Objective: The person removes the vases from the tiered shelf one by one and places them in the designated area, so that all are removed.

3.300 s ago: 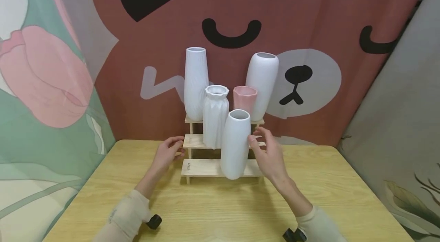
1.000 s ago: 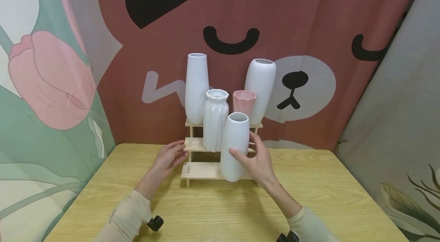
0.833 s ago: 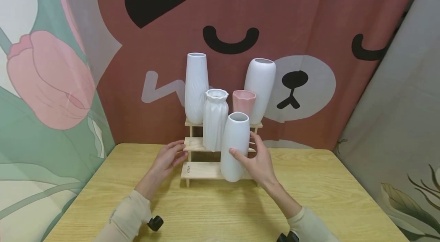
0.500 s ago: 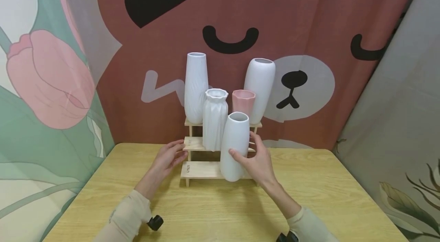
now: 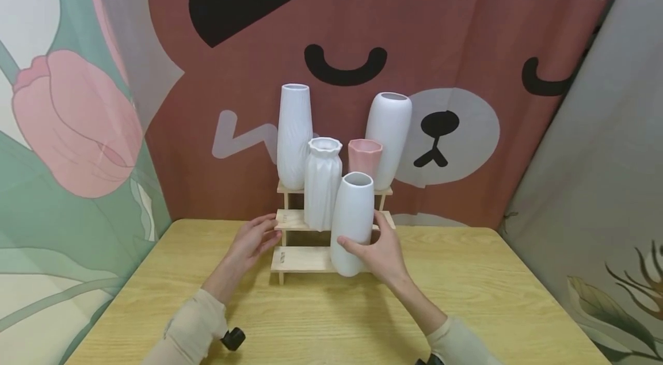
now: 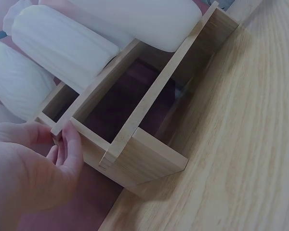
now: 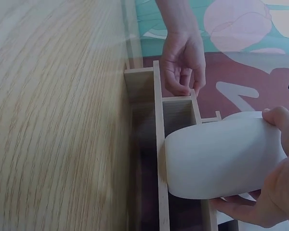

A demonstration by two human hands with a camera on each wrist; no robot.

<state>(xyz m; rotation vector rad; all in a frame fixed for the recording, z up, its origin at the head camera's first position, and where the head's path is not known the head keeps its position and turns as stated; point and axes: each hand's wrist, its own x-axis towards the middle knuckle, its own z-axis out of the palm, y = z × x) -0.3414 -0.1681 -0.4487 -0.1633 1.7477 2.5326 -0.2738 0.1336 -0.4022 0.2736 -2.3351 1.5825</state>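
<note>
Head view: step stand [image 5: 301, 259] near the far edge of the tabletop [image 5: 311, 319], with table surface in front and on both sides, brown curtain [image 5: 223, 181] behind.
Smooth white vase [image 5: 353, 215]: right half of the lowest step, base at its front edge.
Close neighbours: pleated vase [image 5: 322, 192] just behind to the left; pink cup [image 5: 365, 155] behind, partly hidden.
Left hand [image 5: 252, 239]: narrow, fingertips pinching the stand's middle step at its left end.
Right hand [image 5: 383, 250]: curved round the smooth white vase's lower half, thumb in front, fingers behind.
</note>
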